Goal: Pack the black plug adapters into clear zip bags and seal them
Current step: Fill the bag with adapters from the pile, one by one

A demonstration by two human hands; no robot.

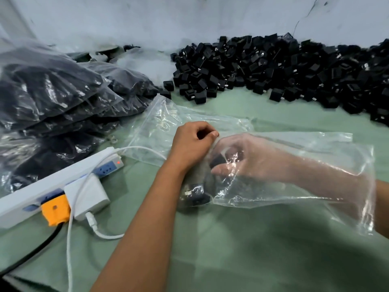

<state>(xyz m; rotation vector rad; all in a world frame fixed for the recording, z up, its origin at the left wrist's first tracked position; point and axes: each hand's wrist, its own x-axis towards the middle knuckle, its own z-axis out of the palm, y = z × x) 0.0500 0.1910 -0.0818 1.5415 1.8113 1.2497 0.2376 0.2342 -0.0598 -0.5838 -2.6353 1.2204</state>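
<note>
**Right hand deep in the bag, left hand pinching the bag's closed end**

So the right hand point(250, 159) is shoved all the way inside the clear zip bag point(305, 186), forearm and all, with the bag's open mouth sitting down by the wrist on the right. Fingers are curled around a black plug adapter point(217, 161) at the far left end of the bag, so it's got a proper grip on one. A couple more adapters point(195, 196) are already lying in the bag's lower left corner, just below that hand.

The left hand point(194, 142) is outside the bag, fingers curled with the thumb pinching the plastic at the bag's upper left end, right up against the right hand through the film.

Under and behind that sits a second empty bag point(168, 121), flat on the green table cover point(252, 249).

Further out: a huge loose pile of adapters point(284, 66) runs along the back and right side against the wall. On the left there's a stack of filled bags point(52, 98), all dark with adapters. Front left is a white power strip point(42, 192) with a red light on, an orange plug point(55, 211) and a white charger point(90, 197) stuck in it, its white cable point(69, 239) looping across the table.
</note>
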